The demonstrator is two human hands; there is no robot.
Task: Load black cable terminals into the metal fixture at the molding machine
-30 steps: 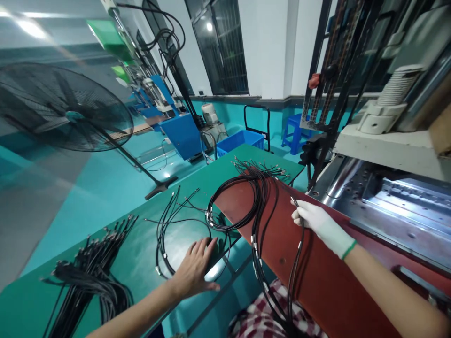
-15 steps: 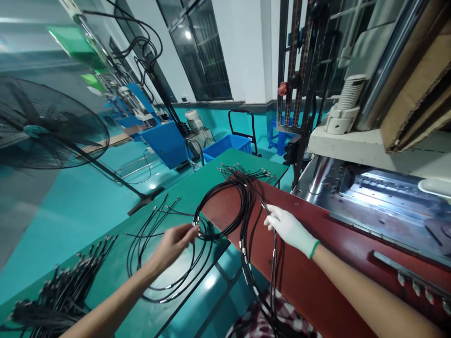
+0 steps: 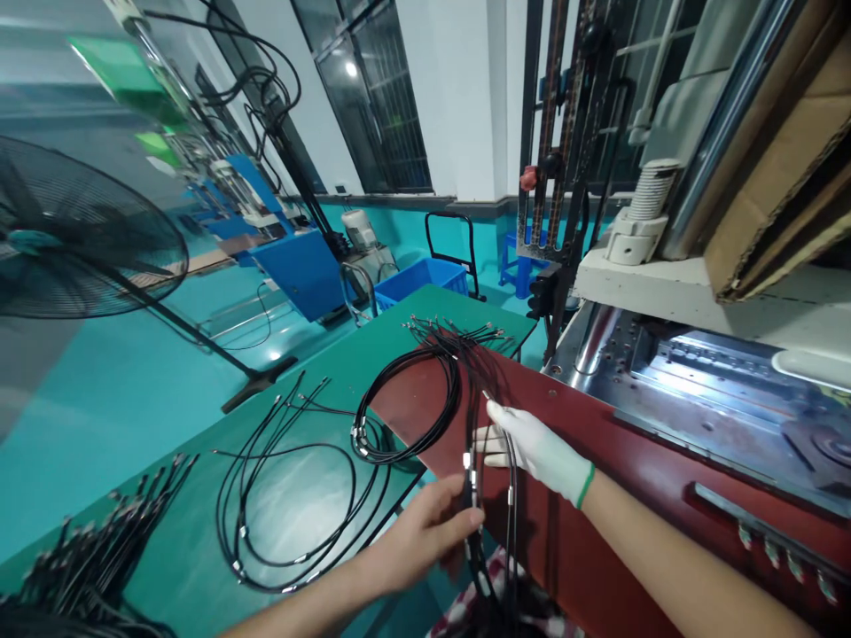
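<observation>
Black cables (image 3: 473, 549) with white and silver bands hang over the front edge of the red board. My bare left hand (image 3: 429, 536) is closed around this hanging bundle, its thumb across the front. My right hand (image 3: 535, 452), in a white glove with a green cuff, pinches a thin black cable (image 3: 511, 496) by thumb and forefinger; its other fingers reach toward the bundle. Left of it, a coiled ring of black cables (image 3: 456, 403) with silver bands rests across the red board (image 3: 585, 496) and the green table (image 3: 319, 496). Looser loops of cable (image 3: 222, 514) lie on the green table.
A pile of black cables (image 3: 99, 540) lies at the green table's left. To the right stands a press machine (image 3: 718, 354) with a metal bed and cardboard above. Beyond are a blue crate (image 3: 422, 279), a floor fan (image 3: 86, 239) and blue machines (image 3: 299, 270).
My left hand has left the coiled ring and moved right and down to the hanging cables. My right hand has shifted slightly down, with its fingers now reaching left toward the bundle.
</observation>
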